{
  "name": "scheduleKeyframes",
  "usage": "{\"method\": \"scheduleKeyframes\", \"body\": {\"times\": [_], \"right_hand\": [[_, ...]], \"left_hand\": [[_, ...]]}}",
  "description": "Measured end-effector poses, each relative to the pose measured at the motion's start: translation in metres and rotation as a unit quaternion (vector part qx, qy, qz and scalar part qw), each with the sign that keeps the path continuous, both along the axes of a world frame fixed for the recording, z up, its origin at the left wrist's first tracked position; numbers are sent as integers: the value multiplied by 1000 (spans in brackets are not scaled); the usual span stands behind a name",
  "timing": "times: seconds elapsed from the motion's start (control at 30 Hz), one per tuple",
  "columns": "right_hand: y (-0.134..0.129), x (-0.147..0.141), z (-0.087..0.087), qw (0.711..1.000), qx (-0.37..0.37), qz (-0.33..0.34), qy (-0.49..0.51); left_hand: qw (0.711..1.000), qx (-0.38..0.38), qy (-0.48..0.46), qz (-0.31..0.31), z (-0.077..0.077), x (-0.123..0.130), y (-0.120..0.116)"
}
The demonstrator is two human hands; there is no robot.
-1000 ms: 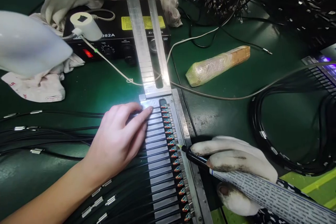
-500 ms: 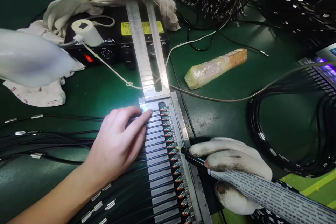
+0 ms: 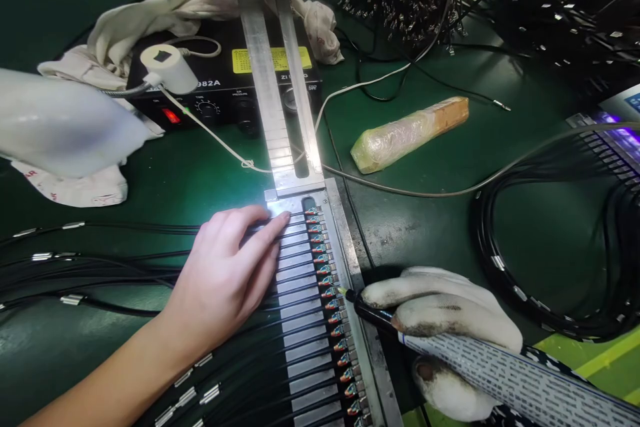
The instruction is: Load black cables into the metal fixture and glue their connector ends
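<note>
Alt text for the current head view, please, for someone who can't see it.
The gloved right hand holds a black pen-like tool with its tip at a row of wired connectors in a metal fixture; the bare left hand rests at the fixture's far end, over black cables. A control box stands beyond.

Bench (image 3: 415, 233) free between right hand (image 3: 450, 315) and wrapped block (image 3: 407, 137); grey cable (image 3: 443, 195) crosses.

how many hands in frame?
2: the left hand at the far end of the metal plate; the gloved right hand holding a pen-shaped tool by the connector row.
</note>
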State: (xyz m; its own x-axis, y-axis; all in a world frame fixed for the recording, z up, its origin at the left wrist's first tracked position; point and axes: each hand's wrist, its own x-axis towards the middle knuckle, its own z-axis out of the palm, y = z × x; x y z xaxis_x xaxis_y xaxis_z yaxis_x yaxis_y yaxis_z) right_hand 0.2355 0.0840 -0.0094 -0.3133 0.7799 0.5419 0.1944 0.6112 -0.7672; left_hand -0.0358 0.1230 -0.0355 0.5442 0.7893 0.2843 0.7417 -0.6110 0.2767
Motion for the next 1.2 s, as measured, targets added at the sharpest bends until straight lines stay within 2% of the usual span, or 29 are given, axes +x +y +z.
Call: {"method": "scheduleKeyframes", "body": {"times": [0.17,0.33,0.77,0.97,1.2], "right_hand": [[-2,4,-1,1000,-12,11,-26],[-2,1,-3,1000,-6,-5,-3],[3,-2,3,1000,-19,-20,-8],[3,-1,-1,1000,-23,-3,0],[-8,6,2,1000,-9,-15,11]], "left_hand": [[1000,3,1,1,0,0,0],[1000,4,1,5,-1,0,0],[1000,7,-1,4,0,1,0],[1000,9,-2,4,0,2,0],[1000,11,-7,2,0,2,1]]}}
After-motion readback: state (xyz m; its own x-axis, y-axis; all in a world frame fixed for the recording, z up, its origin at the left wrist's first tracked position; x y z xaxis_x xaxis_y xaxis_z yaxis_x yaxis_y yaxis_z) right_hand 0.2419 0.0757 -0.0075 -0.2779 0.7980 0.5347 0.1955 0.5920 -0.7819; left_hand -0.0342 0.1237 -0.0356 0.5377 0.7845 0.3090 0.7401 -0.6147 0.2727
